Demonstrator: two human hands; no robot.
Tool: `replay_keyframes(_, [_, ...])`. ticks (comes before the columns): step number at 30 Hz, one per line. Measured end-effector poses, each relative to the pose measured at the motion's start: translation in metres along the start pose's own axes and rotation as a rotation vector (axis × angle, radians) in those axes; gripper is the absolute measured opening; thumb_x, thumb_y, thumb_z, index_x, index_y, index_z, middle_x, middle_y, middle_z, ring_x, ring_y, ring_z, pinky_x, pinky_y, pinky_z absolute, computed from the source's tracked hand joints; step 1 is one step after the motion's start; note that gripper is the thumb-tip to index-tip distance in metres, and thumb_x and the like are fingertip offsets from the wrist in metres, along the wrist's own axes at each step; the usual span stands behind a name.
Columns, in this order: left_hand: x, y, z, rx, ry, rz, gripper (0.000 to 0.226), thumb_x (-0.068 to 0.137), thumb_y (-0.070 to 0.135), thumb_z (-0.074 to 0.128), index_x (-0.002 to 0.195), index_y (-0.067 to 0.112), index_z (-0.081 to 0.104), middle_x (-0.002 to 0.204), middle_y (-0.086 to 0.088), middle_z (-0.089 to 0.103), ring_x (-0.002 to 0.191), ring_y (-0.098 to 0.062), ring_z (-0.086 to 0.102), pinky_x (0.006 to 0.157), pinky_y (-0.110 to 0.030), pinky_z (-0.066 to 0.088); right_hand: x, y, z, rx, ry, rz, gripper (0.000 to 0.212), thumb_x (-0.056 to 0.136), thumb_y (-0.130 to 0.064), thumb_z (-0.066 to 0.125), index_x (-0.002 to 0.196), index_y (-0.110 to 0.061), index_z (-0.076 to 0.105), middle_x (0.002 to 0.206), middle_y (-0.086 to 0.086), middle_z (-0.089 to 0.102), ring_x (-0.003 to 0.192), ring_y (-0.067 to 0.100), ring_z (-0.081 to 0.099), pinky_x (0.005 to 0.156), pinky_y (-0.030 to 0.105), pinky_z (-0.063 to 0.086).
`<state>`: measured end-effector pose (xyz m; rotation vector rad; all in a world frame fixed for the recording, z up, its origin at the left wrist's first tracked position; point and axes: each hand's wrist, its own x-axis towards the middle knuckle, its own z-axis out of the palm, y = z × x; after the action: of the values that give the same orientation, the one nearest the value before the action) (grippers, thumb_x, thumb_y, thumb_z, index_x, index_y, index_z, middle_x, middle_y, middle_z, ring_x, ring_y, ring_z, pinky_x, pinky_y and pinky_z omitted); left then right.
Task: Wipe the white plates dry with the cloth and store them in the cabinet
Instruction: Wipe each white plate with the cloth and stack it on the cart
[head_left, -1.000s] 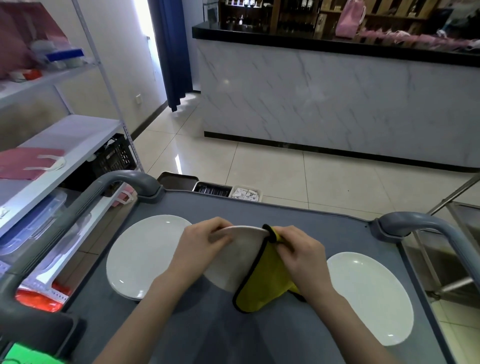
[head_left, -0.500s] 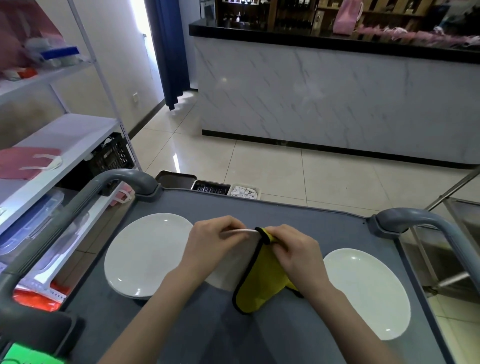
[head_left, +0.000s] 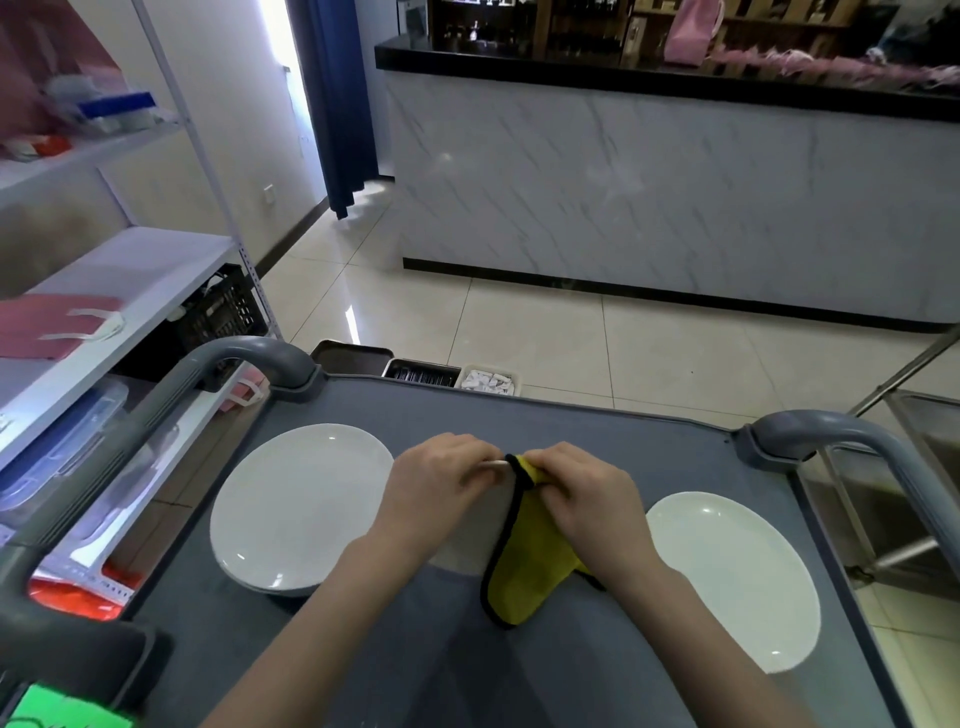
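nearest the person, at the middle of the cart (head_left: 571, 431) top, the loose tail of the yellow cloth (head_left: 524, 561) hangs down toward the near edge, black-trimmed and folded. above it is the held plate (head_left: 483, 525), tipped up steeply with its face toward the person and its upper rim pointing to the far edge. whether its lower edge rests on the cart cannot be told.

both hands meet at that upper rim. the left hand (head_left: 441, 493) has its fingers curled over the rim on the left side, gripping the bare plate. the right hand (head_left: 587, 499) is just beside it, fingers pinching the cloth around the rim on the right side. so the rim runs left to right between the two hands, and the cloth covers only the right part. by my reading, the wipe has to travel along the rim, with the left hand turning the plate to feed it.

further out, the left plates (head_left: 301, 504), which look like a stack, lie flat near the left edge. the right plate (head_left: 727, 577) lies flat near the right edge, apart from the hands.

beyond the far edge is tiled floor, then a marble counter (head_left: 675, 182). no cabinet can be picked out.
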<state>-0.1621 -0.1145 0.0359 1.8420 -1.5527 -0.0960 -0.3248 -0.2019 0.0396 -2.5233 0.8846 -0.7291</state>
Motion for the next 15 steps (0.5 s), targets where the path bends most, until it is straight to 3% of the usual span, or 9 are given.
replay_keyframes(3, [-0.002, -0.008, -0.002, -0.1, 0.025, -0.086, 0.007, 0.083, 0.028, 0.071, 0.088, 0.023, 0.074, 0.084, 0.012, 0.072, 0.081, -0.015, 0.065, 0.072, -0.035, 0.05, -0.004, 0.001, -0.001, 0.073, 0.056, 0.004, 0.034, 0.078, 0.001, 0.059, 0.102, -0.019, 0.071, 0.095, -0.008, 0.069, 0.089, 0.016, 0.065, 0.071, 0.035, 0.052])
replay_keyframes(9, [-0.017, -0.037, -0.008, -0.233, 0.038, -0.283, 0.016, 0.091, 0.016, 0.068, 0.089, 0.032, 0.07, 0.082, 0.025, 0.068, 0.078, 0.0, 0.063, 0.068, -0.014, 0.047, -0.008, 0.018, -0.012, 0.193, 0.137, 0.111, 0.039, 0.077, 0.009, 0.064, 0.1, -0.021, 0.072, 0.092, -0.015, 0.068, 0.086, 0.006, 0.062, 0.075, 0.027, 0.05])
replay_keyframes(13, [-0.011, -0.025, -0.007, -0.175, 0.168, -0.208, 0.012, 0.091, 0.014, 0.068, 0.093, 0.025, 0.073, 0.082, 0.026, 0.067, 0.08, 0.007, 0.06, 0.07, -0.009, 0.042, -0.006, 0.013, -0.012, 0.156, 0.125, 0.097, 0.036, 0.078, 0.004, 0.067, 0.104, -0.02, 0.07, 0.095, -0.011, 0.068, 0.089, 0.01, 0.063, 0.077, 0.031, 0.052])
replay_keyframes(15, [-0.004, -0.014, -0.01, -0.081, 0.16, -0.08, 0.01, 0.09, 0.019, 0.065, 0.093, 0.024, 0.073, 0.088, 0.02, 0.071, 0.081, 0.002, 0.062, 0.07, -0.016, 0.046, -0.005, 0.006, -0.01, 0.102, 0.119, 0.053, 0.036, 0.076, 0.004, 0.067, 0.104, -0.019, 0.071, 0.094, -0.009, 0.069, 0.088, 0.014, 0.065, 0.073, 0.034, 0.053])
